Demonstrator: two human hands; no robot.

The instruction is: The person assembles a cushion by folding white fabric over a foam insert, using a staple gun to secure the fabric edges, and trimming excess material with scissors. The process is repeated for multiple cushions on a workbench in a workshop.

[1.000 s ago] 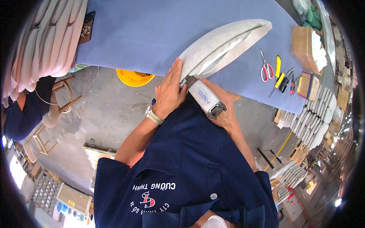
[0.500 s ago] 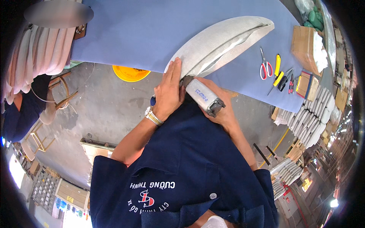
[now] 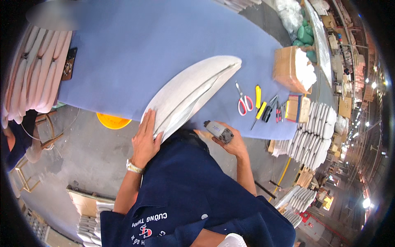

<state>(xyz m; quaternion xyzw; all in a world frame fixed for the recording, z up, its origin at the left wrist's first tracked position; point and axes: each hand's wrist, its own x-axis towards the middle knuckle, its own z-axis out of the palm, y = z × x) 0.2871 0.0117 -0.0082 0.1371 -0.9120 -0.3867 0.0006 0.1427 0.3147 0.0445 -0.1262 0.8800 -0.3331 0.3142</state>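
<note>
A curved, light grey fabric-covered cushion lies tilted on the blue table, its near end jutting over the front edge. Loose fabric and an open fold run along its right side. My left hand grips that near end, fingers straight on the outer fabric and thumb on the folded side. To the right, apart from the cushion, my right hand is closed around a grey staple gun with a dark rear cap; its handle is hidden by my hand and the body.
Scissors, a yellow-handled screwdriver and other hand tools lie on the table at right. Beyond stands a carton with white filling. Cushions are stacked far left, near another person. A yellow basin sits below the table edge.
My right hand has drawn the staple gun away from the cushion's near end, to the right. The view has shifted, so the table and tools appear lower and further left.
</note>
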